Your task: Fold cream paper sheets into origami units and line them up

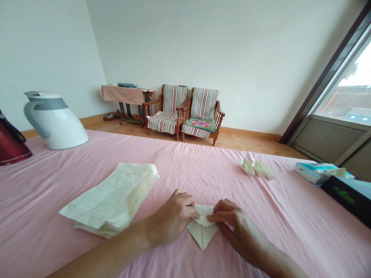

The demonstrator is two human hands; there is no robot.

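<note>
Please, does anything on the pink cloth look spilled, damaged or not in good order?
I see no spill or damage. Only the paper stack on the left looks untidy: its sheets are not squared, and the edges spread unevenly. The pink cloth is wrinkled, but that seems ordinary.

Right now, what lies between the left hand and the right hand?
In the head view, the folded paper lies between the left hand and the right hand, both touching it, with the pink cloth beneath.

- The head camera is looking forward and down from close above the pink cloth (188,170).
- It is facing the wall (203,46) beyond the cloth.
</note>
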